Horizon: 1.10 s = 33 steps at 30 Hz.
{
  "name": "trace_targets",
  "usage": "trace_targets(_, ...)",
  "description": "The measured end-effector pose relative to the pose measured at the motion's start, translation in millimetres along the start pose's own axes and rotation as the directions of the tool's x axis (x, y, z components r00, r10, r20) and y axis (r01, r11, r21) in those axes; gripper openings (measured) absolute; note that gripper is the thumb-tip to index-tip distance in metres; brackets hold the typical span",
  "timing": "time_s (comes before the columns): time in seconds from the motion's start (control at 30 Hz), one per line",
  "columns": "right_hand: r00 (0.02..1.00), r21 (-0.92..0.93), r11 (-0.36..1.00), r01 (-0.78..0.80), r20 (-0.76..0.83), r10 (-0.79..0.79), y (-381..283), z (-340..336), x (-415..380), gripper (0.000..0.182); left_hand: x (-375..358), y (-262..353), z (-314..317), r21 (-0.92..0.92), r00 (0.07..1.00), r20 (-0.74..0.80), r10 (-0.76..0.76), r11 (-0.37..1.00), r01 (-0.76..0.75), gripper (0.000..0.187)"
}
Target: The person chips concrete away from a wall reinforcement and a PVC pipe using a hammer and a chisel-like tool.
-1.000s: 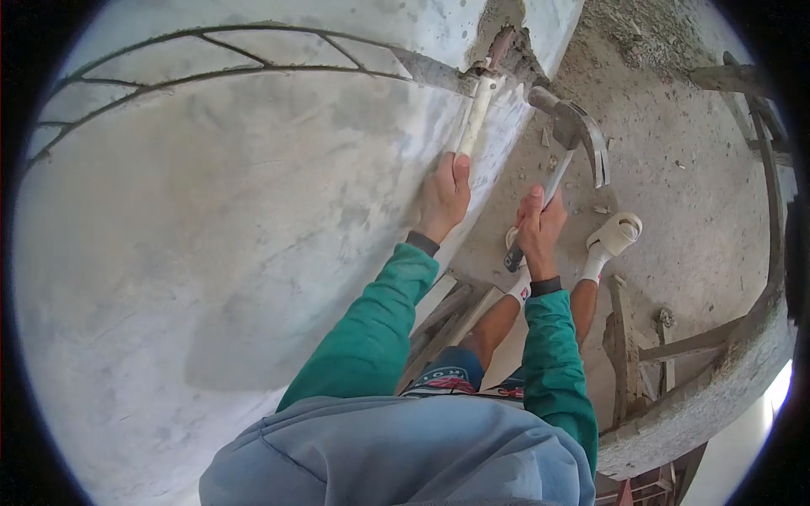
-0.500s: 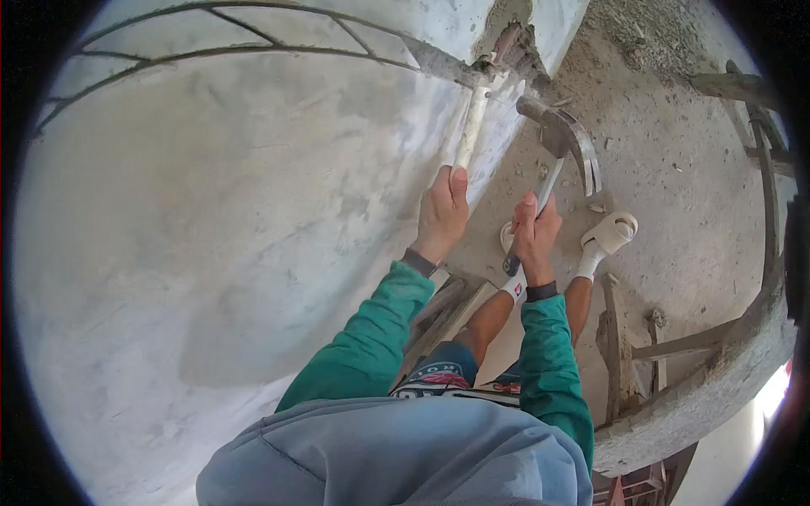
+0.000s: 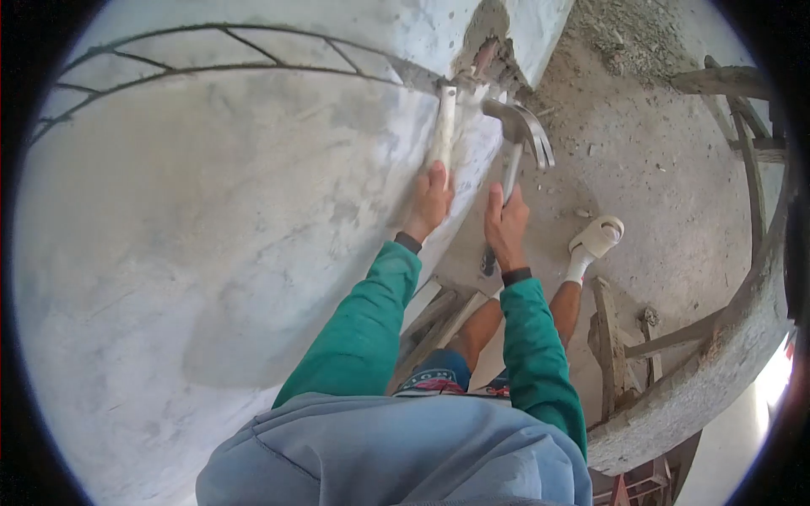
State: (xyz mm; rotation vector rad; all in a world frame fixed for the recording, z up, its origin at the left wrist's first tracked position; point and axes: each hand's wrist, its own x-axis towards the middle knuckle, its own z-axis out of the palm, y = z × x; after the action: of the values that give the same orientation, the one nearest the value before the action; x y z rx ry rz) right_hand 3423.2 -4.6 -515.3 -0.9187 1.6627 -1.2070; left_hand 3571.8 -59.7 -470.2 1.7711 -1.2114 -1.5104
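Observation:
My left hand (image 3: pixel 431 202) is closed around a pale, dirty stick (image 3: pixel 445 126) held nearly upright against the white wall (image 3: pixel 253 194). A small dark spot marks the stick's upper end, which reaches the end of a ladder-shaped dark groove (image 3: pixel 278 61) in the plaster. Just to the right, my right hand (image 3: pixel 507 223) grips a claw hammer (image 3: pixel 513 156) by its shaft. The hammer's striking face points left towards the stick's upper part, with a gap between them, and the claw curves right. Above them is a broken hole (image 3: pixel 487 55) in the wall, showing reddish material.
Rubble (image 3: pixel 624 42) lies on the dusty floor (image 3: pixel 650 185) at the upper right. Wooden framing (image 3: pixel 612 346) stands at the lower right beside a curved concrete edge (image 3: pixel 666 422). Boards (image 3: pixel 443 325) lean near my legs. One foot wears a pale slipper (image 3: pixel 601 236).
Both hands, the stick and the hammer appear farther left in view, along with the wall and floor. The hammer's head is turned slightly and looks a little nearer the stick. Both grips stay closed.

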Motion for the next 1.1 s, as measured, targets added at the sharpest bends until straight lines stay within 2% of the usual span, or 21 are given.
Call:
trace_targets(0.03,0.999,0.094,0.995,-0.016,-0.035,0.019,5,-1,0,0.036,1,6,-4,-0.5,0.894,0.353,-0.277,0.752,0.431,0.051)
trace_targets(0.13,0.983,0.283,0.942,-0.177,0.013,0.181,10,-11,-14,0.038,-16,28,26,-0.67,0.923,0.348,-0.167,0.644,0.369,0.049)
trace_targets(0.17,0.983,0.283,0.943,-0.178,0.007,0.183,10,-17,-19,0.038,-23,27,30,-0.667,0.92,0.354,-0.167,0.644,0.374,0.049)
trace_targets(0.2,0.987,0.301,0.94,-0.158,0.031,0.156,11,-22,-22,0.039,-29,26,35,-0.363,0.978,0.162,-0.129,0.914,0.181,0.049)
trace_targets(0.23,0.99,0.322,0.937,-0.137,0.057,0.126,5,-28,-23,0.039,-35,28,39,0.042,1.0,-0.005,-0.003,0.999,0.003,0.049)
trace_targets(0.27,0.991,0.325,0.937,-0.13,0.051,0.12,-1,-33,-24,0.039,-42,31,39,0.044,1.0,-0.002,0.005,0.999,-0.005,0.049)
trace_targets(0.33,0.973,0.341,0.914,-0.218,0.153,0.175,-34,-48,-21,0.043,-56,41,33,0.361,0.981,-0.095,0.171,0.924,-0.126,0.049)
trace_targets(0.37,0.974,0.345,0.913,-0.215,0.149,0.173,-31,-49,-22,0.043,-61,47,30,0.364,0.98,-0.091,0.175,0.922,-0.131,0.049)
trace_targets(0.43,0.985,0.183,0.973,-0.142,0.119,0.121,-24,-46,-21,0.047,-65,61,27,0.407,0.977,-0.171,0.13,0.912,-0.05,0.049)
trace_targets(0.57,0.974,0.264,0.947,-0.182,0.179,0.137,-32,-46,-21,0.049,-66,71,21,0.552,0.971,-0.185,0.149,0.833,-0.023,0.05)
trace_targets(0.63,0.999,0.361,0.932,-0.003,0.046,-0.014,-48,-46,-21,0.045,-70,82,24,0.577,0.974,-0.195,0.118,0.816,0.016,0.051)
trace_targets(0.67,0.999,0.365,0.931,-0.008,0.048,-0.011,-54,-41,-24,0.045,-70,82,24,0.581,0.974,-0.197,0.116,0.814,0.021,0.051)
trace_targets(0.73,0.965,0.594,0.761,-0.26,0.191,0.181,-66,-33,-27,0.048,-69,80,24,0.587,0.972,-0.219,0.086,0.807,0.062,0.051)
trace_targets(0.77,0.963,0.594,0.759,-0.265,0.193,0.186,-67,-32,-18,0.048,-68,78,22,0.589,0.972,-0.22,0.081,0.805,0.066,0.051)
trace_targets(0.8,0.981,0.335,0.928,-0.16,0.157,0.112,-67,-30,0,0.047,-66,76,20,0.598,0.971,-0.207,0.12,0.801,0.028,0.047)
trace_targets(0.83,0.99,0.042,0.998,-0.037,0.14,0.031,-67,-31,11,0.046,-64,83,21,0.608,0.969,-0.188,0.162,0.794,-0.015,0.043)
trace_targets(0.87,0.991,0.048,0.998,-0.042,0.13,0.035,-65,-37,10,0.046,-68,91,21,0.615,0.97,-0.177,0.164,0.788,-0.021,0.043)
trace_targets(0.93,0.991,0.145,0.985,-0.094,0.112,0.078,-60,-50,14,0.042,-79,125,26,0.592,0.985,-0.171,0.023,0.802,0.084,0.04)
trace_targets(0.97,0.988,0.155,0.983,-0.1,0.131,0.08,-60,-58,10,0.042,-92,135,28,0.596,0.982,-0.19,0.017,0.797,0.102,0.04)
trace_targets(1.03,0.945,0.293,0.914,-0.279,0.25,0.209,-76,-82,6,0.04,-116,153,35,0.584,0.979,-0.181,0.095,0.811,0.029,0.037)
trace_targets(1.1,0.964,0.353,0.911,-0.213,0.227,0.137,-90,-90,0,0.04,-140,171,35,0.569,0.976,-0.198,0.087,0.821,0.042,0.036)
